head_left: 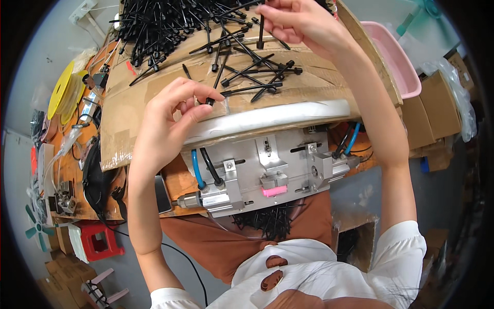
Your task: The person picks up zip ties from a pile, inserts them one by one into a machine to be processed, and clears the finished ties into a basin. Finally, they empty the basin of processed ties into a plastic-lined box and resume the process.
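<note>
My left hand (172, 110) is closed at the near edge of the cardboard, thumb and index finger pinching the small thick end of a thin black rod (210, 101). Farther off to the right, my right hand (303, 26) is closed too, its fingertips on another black rod (261, 33) that hangs down below them. Loose black rods (260, 77) with small knobbed ends lie crossed on the cardboard (319, 77) between both hands. Behind them rises a big pile of the same rods (159, 31).
A white padded bar (278, 114) edges the cardboard. Below it sits a metal fixture (252, 154) with cylinders, blue and black hoses (197, 170) and a pink block (275, 191). More rods (267, 221) lie by my lap. A pink basin (393, 62) stands right, a yellow spool (64, 90) left.
</note>
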Motion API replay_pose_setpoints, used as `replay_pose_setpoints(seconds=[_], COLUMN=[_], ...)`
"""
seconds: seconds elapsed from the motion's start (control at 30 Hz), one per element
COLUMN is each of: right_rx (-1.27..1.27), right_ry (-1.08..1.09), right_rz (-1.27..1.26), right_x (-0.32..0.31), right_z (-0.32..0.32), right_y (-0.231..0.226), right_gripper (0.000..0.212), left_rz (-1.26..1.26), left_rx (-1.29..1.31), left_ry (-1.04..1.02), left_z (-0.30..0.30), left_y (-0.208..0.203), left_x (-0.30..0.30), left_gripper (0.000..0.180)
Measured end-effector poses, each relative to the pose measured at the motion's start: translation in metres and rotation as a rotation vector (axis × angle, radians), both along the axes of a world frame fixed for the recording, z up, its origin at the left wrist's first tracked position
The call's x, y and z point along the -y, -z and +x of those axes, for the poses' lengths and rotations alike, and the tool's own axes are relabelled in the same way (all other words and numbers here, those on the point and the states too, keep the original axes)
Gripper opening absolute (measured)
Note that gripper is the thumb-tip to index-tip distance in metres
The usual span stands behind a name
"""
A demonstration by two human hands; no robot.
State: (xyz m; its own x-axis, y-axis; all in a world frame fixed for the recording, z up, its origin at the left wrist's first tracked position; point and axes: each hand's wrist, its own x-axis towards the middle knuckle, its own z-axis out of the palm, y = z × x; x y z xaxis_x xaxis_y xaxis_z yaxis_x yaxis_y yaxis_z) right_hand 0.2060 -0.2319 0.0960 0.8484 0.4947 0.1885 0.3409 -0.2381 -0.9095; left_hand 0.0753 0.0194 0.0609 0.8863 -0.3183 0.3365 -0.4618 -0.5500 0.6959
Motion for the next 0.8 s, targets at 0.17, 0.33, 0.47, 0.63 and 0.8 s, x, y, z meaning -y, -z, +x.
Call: replay_pose_setpoints(seconds=[0.17, 0.33, 0.47, 0.63, 0.8], right_rx=[0.216, 0.586, 1.180, 1.415, 1.080], right_ry=[-0.026, -0.016, 0.200, 0.065, 0.157], right_rz=[-0.417, -0.455, -0.864, -0.864, -0.773], right_x=[0.011, -0.008, -0.016, 0.007, 0.041], right_z=[-0.026, -0.027, -0.026, -0.022, -0.041], right_y=[0.018, 0.027, 0.015, -0.004, -0.015], right_gripper=[0.019, 0.019, 0.011, 0.009, 0.010], left_rz=[-0.302, -0.382, -0.259, -0.125, -0.042], left_rx=[-0.206, -0.117, -0.036, 0.142, 0.259], left_ry=[0.125, 0.033, -0.075, -0.202, -0.273], left_z=[0.004, 0.001, -0.001, -0.015, -0.049], left_y=[0.000, -0.004, 0.003, 0.013, 0.024], left_x=[0.006, 0.016, 0.011, 0.005, 0.019], left_gripper=[0.015, 0.016, 0.017, 0.020, 0.035])
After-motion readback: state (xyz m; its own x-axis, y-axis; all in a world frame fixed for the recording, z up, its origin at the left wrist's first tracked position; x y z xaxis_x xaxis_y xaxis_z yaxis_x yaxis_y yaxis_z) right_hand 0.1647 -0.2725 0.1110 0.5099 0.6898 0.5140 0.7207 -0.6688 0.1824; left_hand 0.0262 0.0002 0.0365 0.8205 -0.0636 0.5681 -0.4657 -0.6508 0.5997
